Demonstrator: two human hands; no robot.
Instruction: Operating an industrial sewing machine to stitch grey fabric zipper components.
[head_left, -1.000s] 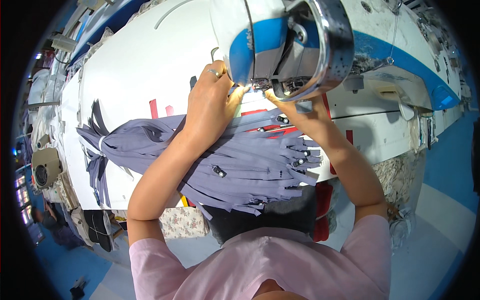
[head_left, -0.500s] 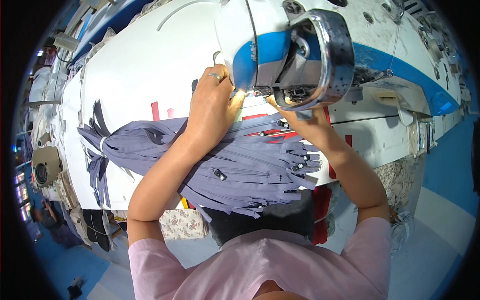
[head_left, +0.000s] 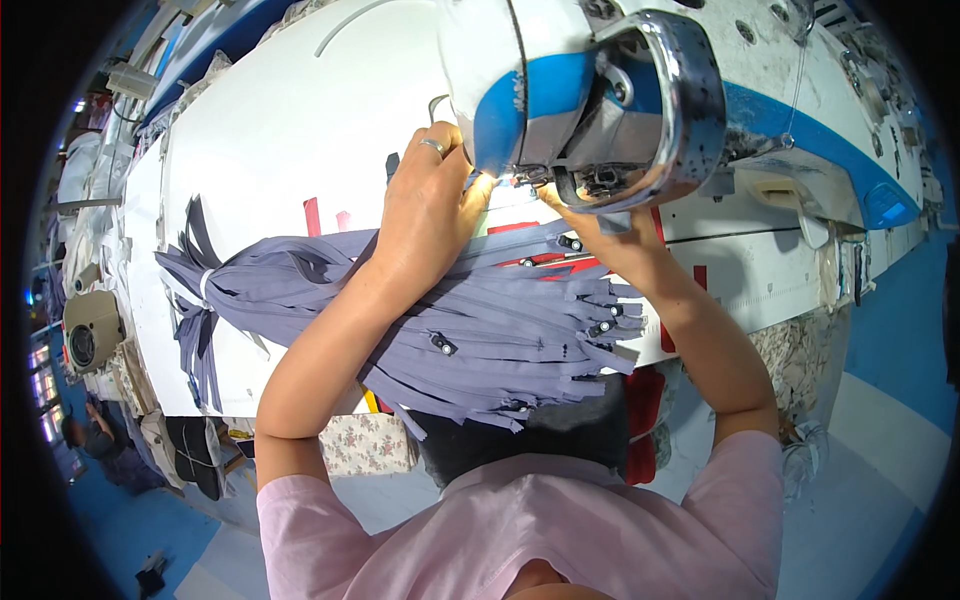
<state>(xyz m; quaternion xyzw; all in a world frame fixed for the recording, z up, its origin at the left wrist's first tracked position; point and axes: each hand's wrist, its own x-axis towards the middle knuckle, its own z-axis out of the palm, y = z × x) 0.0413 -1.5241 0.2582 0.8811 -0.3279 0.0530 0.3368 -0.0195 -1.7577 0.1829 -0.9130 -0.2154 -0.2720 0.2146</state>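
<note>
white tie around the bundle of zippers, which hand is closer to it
Left. The left hand lies on the grey zippers by the sewing machine head, on the side toward the white tie. The right hand is beyond it, under the machine head, farther from the tie.
</note>
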